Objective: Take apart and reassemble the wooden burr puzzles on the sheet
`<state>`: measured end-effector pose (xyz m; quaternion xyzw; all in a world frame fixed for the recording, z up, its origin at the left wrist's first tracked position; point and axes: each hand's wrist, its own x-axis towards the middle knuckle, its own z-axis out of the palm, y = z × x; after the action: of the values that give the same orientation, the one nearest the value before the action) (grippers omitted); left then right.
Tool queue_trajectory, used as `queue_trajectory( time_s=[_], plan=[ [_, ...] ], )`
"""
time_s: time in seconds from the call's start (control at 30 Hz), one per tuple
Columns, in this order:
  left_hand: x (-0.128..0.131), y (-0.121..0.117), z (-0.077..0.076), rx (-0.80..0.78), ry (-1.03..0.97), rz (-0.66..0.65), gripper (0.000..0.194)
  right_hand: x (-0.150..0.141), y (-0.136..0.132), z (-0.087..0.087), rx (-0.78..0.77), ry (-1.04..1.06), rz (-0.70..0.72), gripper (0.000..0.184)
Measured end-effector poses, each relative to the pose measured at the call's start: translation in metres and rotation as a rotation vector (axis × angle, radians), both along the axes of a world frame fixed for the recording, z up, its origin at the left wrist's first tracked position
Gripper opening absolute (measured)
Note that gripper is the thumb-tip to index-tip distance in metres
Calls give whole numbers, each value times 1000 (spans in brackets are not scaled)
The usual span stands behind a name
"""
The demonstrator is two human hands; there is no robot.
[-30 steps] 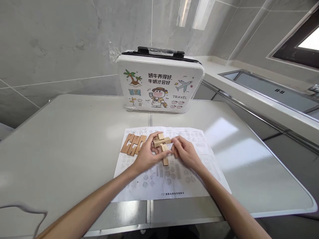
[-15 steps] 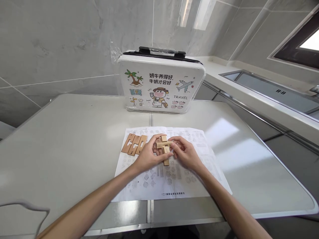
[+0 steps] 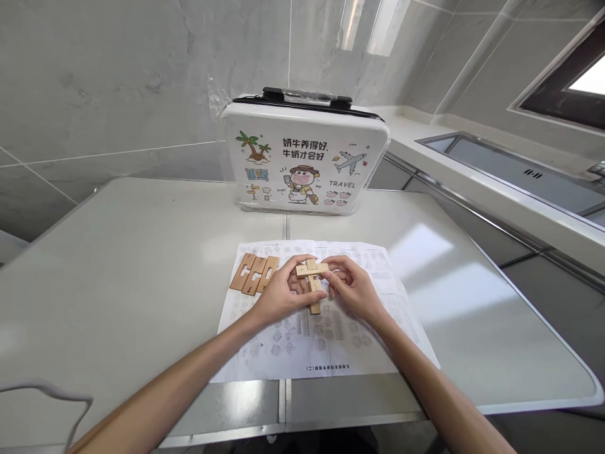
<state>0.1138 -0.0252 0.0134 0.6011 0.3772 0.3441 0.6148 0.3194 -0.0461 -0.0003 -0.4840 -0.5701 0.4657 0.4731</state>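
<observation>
A cross of interlocked wooden puzzle bars (image 3: 312,282) stands on a printed instruction sheet (image 3: 321,340) at the table's middle. My left hand (image 3: 278,293) grips it from the left, fingers curled around the bars. From the right, my right hand (image 3: 354,290) pinches the crossbar's end. Three loose notched wooden pieces (image 3: 254,273) lie side by side on the sheet, just left of my left hand.
A white cartoon-printed case (image 3: 305,157) with a black handle stands at the table's back edge against the tiled wall. The grey table (image 3: 118,265) has a seam down its middle. A counter with a sunken sink (image 3: 510,170) runs along the right.
The wooden bars have been pushed closer together into a tighter cross. Both hands stayed on it, with the fingers shifting slightly.
</observation>
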Motion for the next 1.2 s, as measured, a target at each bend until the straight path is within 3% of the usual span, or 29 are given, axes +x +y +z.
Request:
queue_trajectory(
  time_s=[0.4,0.53,0.63,0.83,1.07,1.2],
  plan=[
    [2,2,-3,-88,-58,72,73,-2,1,1,-44,-59,-25,37],
    [3,4,-6,-117,-122,127,74,-4,-1,-1,37,-313,-77,28],
    [3,5,-8,-128,-149,129,75,-6,-4,0,111,-505,-15,22],
    [3,5,-6,-123,-152,125,75,-11,-8,2,177,-686,77,18],
    [4,6,-8,-97,-132,131,76,-12,-8,1,217,-686,66,20],
    [3,5,-7,-89,-103,134,77,-12,-8,3,224,-686,38,10]
  ],
)
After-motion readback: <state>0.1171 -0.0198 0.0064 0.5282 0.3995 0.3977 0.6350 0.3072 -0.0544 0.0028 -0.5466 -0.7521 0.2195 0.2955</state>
